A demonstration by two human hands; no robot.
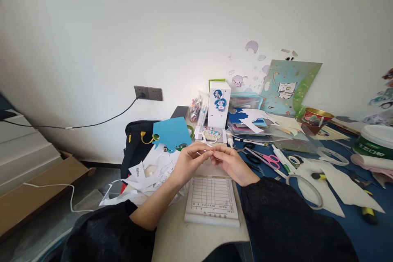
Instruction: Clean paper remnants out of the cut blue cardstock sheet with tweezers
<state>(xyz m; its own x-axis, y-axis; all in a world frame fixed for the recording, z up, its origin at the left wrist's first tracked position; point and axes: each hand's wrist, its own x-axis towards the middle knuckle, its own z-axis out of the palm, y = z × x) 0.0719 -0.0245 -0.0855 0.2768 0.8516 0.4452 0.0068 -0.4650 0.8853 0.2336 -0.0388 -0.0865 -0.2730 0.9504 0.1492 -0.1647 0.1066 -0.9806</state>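
My left hand (190, 159) and my right hand (231, 160) meet in front of me, thumbs and fingertips pinched together. Whatever lies between the fingertips is too small or too hidden to name; a thin white edge shows just above them. Below the hands, a pad of printed forms with a ruled table (211, 196) rests on the pale board (172, 233). Right behind the fingers lies a card with a coloured cartoon drawing (211, 133).
White paper scraps (153, 174) and a blue sheet (172, 132) are heaped at left, by a black bag (130, 149). To the right are pink-handled scissors (270, 160), a tape roll (307, 190), pliers (360, 180) and a white-lidded tub (376, 141). A white box (218, 110) stands behind.
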